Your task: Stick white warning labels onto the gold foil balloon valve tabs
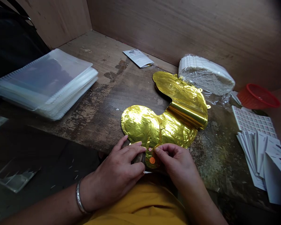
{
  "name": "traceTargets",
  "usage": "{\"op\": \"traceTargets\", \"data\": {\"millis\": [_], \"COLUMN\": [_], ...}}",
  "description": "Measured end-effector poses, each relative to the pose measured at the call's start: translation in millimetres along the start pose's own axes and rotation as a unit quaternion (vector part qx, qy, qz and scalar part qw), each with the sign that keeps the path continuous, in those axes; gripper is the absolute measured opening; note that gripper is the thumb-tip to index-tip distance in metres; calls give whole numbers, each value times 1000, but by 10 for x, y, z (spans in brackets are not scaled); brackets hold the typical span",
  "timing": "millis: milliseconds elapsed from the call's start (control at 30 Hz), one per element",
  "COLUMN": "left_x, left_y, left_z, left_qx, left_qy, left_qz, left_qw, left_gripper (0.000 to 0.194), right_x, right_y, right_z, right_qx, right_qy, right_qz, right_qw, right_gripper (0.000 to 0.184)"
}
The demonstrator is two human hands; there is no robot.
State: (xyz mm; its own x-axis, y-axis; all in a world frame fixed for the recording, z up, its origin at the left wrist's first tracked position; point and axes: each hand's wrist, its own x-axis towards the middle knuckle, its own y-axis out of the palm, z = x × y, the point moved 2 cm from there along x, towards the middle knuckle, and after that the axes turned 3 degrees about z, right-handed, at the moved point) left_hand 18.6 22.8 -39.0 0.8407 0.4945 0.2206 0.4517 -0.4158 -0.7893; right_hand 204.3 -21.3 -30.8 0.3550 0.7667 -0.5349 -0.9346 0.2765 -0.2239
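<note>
Plastic sleeves are stacked in a thick pile at the far left, on a worn, paint-flecked wooden surface that is bounded by wooden panels. Beyond the pile, a small printed card is laid near the back panel. A silver bangle is worn on the wrist of the left hand, whose fingers are curled closely over a dark object, mostly hidden, at the lower end of a gold foil balloon. The balloon is laid flat at the middle of the surface, with its far part folded over. Its neck is pinched between the thumb and forefinger of the right hand, beside a round orange sticker; the other right-hand fingers are curled inward. A yellow shirt is seen below the hands. Further right, a bundle of white paper strips wrapped in clear plastic is placed against the back panel, near a red plastic basket. A printed label sheet and folded white cards are piled at the right edge.
</note>
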Motion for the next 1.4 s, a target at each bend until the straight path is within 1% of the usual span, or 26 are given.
{"op": "traceTargets", "data": {"millis": [133,200,267,333,400,467,500,533,567,600,667,733,767,800,833,867,900,967,1000,1067,1133,1200,1233,1267,1333,1400], "left_x": [5,12,22,32,39,41,41,41,42,43,49,56,58,57,54,49,40,18,6,-18,-35,-42,-42,-40,-27,-8], "left_y": [27,55,81,97,106,111,111,109,104,94,56,-2,-37,-71,-103,-129,-149,-167,-170,-172,-180,-195,-204,-215,-238,-261], "left_z": [-8,-3,6,13,15,12,10,7,4,0,-8,-15,-19,-24,-27,-32,-35,-42,-46,-58,-76,-97,-108,-119,-143,-167], "left_qx": [11,29,48,64,72,74,74,74,73,72,60,41,29,16,6,-2,-7,-6,-3,3,6,4,2,1,1,3], "left_qy": [9,29,47,56,59,62,63,64,64,63,57,43,38,35,32,32,30,19,14,6,5,4,4,3,5,10], "left_qz": [-24,-25,-24,-21,-18,-13,-12,-12,-10,-8,2,20,25,28,30,30,31,46,56,73,82,79,76,73,61,51], "left_qw": [1000,999,997,996,995,995,995,995,995,995,997,998,999,999,999,999,999,999,998,997,997,997,997,997,998,999], "left_gripper": [12,10,8,7,7,8,8,9,9,9,10,12,13,14,14,13,12,11,11,13,14,14,14,13,13,12], "right_x": [-5,-3,-8,-25,-53,-87,-97,-100,-92,-75,-32,-20,-36,-65,-105,-149,-193,-257,-272,-276,-265,-253,-245,-234,-206,-168], "right_y": [12,19,14,-12,-60,-105,-115,-117,-117,-122,-173,-277,-331,-374,-398,-402,-387,-323,-286,-222,-175,-150,-146,-149,-164,-187], "right_z": [1,7,23,50,84,122,135,140,136,123,83,55,50,48,44,35,17,-36,-62,-98,-106,-88,-72,-53,-14,23], "right_qx": [-41,-86,-154,-233,-306,-354,-368,-378,-383,-387,-396,-401,-400,-400,-404,-413,-428,-458,-467,-464,-443,-410,-389,-365,-317,-278], "right_qy": [-14,-26,-47,-78,-117,-185,-225,-261,-287,-298,-277,-269,-288,-323,-368,-414,-452,-497,-507,-525,-545,-554,-546,-527,-465,-391], "right_qz": [-10,-19,-32,-56,-102,-165,-181,-178,-163,-145,-128,-161,-178,-181,-164,-131,-85,-1,21,18,-1,-10,-7,0,20,36], "right_qw": [999,996,986,968,939,902,884,870,862,861,866,861,851,838,821,800,778,737,724,714,712,724,742,767,826,877], "right_gripper": [30,29,29,26,23,25,25,23,19,16,19,23,20,15,10,12,21,36,38,35,30,27,26,24,19,14]}}
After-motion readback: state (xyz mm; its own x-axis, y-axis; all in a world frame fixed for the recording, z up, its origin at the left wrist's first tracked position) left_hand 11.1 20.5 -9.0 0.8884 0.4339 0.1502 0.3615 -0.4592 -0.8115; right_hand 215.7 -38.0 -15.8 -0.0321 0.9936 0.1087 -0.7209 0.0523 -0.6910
